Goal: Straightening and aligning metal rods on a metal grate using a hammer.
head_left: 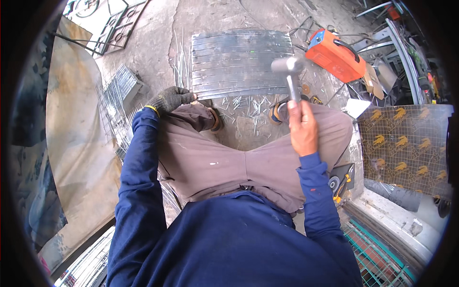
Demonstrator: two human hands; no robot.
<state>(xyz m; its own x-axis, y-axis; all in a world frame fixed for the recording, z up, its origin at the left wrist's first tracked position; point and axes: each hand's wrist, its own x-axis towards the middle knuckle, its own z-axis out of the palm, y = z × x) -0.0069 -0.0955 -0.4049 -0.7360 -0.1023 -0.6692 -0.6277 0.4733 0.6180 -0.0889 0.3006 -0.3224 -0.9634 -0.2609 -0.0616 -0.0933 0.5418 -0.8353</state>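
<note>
Right hand point(304, 129), bare and sitting between 2 and 3 o'clock from the middle of the view, is wrapped snugly around the handle of a hammer point(293, 89), thumb laid along it. The hammer's head is up at 1 o'clock, kinda blurry, and overlaps the panel's near right corner from this angle; can't tell how big the gap is. Left hand point(169, 100), at 10 o'clock in a dark grey knit glove with a yellow cuff, has its fingers bunched together with the tips at the near left corner of that same metal panel point(241, 62). Can't tell if it's really pinching the sheet or just pressing on it. The panel's flat at 12 o'clock, grey and shiny, with lines running across it. Under it is a worn concrete floor point(158, 33), with short metal scraps point(256, 107) all over the near side and thin rods point(179, 62) at 11. Further out: orange machine with a black handle point(336, 56) just shy of 2, yellow-patterned sheet point(404, 148) at 3, teal wire grid point(382, 256) at 4, tan cloth point(71, 105) between 9 and 10, dark metal frame point(114, 32) between 10 and 11.
</note>
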